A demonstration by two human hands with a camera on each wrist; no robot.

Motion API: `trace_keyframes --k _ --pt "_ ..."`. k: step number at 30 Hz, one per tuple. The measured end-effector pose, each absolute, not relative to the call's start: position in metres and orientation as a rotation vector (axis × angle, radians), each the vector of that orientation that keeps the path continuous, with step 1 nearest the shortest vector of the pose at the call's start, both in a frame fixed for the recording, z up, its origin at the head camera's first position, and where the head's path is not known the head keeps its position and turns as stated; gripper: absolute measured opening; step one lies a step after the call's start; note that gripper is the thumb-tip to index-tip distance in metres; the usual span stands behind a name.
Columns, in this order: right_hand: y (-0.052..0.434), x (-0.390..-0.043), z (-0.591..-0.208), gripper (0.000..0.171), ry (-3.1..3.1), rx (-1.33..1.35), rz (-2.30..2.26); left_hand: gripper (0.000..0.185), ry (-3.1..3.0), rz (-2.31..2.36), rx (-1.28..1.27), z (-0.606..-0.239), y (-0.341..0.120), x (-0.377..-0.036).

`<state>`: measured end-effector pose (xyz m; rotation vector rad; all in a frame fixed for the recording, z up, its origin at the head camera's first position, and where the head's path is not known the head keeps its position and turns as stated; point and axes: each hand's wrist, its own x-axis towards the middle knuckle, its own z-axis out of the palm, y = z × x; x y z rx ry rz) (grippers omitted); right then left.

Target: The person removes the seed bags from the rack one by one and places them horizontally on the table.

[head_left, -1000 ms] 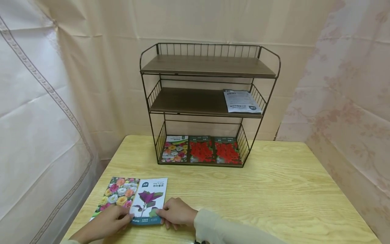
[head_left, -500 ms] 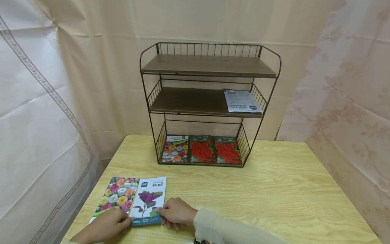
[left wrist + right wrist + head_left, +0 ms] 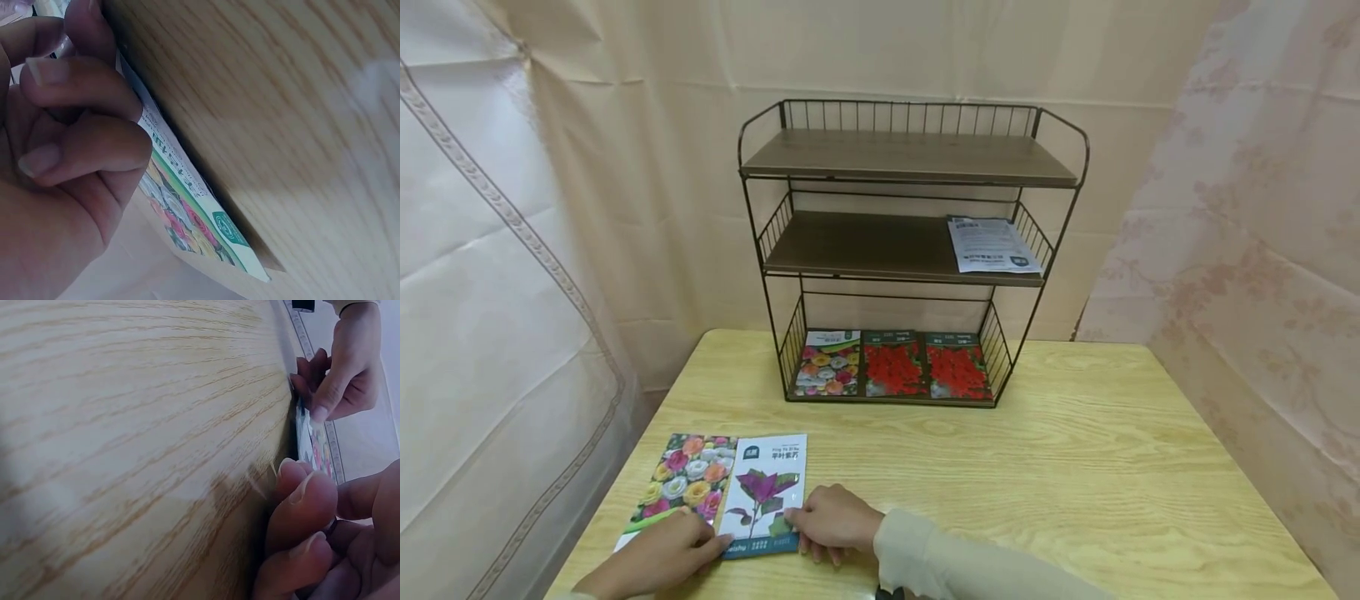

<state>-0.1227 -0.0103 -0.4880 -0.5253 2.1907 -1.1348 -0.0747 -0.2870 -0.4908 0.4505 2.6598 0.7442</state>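
Two seed packets lie side by side at the table's near left: a flower-print packet (image 3: 685,482) and a white packet with a purple plant (image 3: 766,493). My left hand (image 3: 662,554) pinches their near edge where they meet; the left wrist view shows curled fingers (image 3: 81,147) against the flower packet's edge (image 3: 187,215). My right hand (image 3: 833,523) has its fingers curled, and its thumb pinches the purple packet's near right corner. In the right wrist view its fingertips (image 3: 303,494) press on the wood beside the packet edge (image 3: 309,440).
A three-tier wire and wood rack (image 3: 910,158) stands at the back of the wooden table (image 3: 1075,483). Its bottom tier holds three flower packets (image 3: 895,367) and the middle tier a white packet (image 3: 992,246). Curtains hang close on the left and right.
The purple packet has shifted slightly left and straightened against the flower packet. Both hands stay at the packets' near edge, and the left has drawn a little nearer.
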Motion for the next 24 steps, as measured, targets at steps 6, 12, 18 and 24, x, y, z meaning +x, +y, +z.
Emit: trace_keyframes --k 6,12,18,24 --pt "-0.009 -0.124 -0.487 0.055 2.199 -0.548 -1.117 0.050 2.678 0.730 0.389 -0.483 -0.286 -0.076" --pt "-0.007 -0.125 -0.487 0.053 2.184 -0.535 -1.111 0.044 2.665 0.797 0.446 -0.477 -0.285 -0.081" --pt "-0.004 -0.127 -0.484 0.051 2.129 -0.498 -1.181 0.040 2.698 0.817 0.412 -0.476 -0.281 -0.088" --pt "0.001 -0.134 -0.484 0.052 2.123 -0.513 -1.251 0.041 2.733 0.895 0.428 -0.473 -0.273 -0.100"
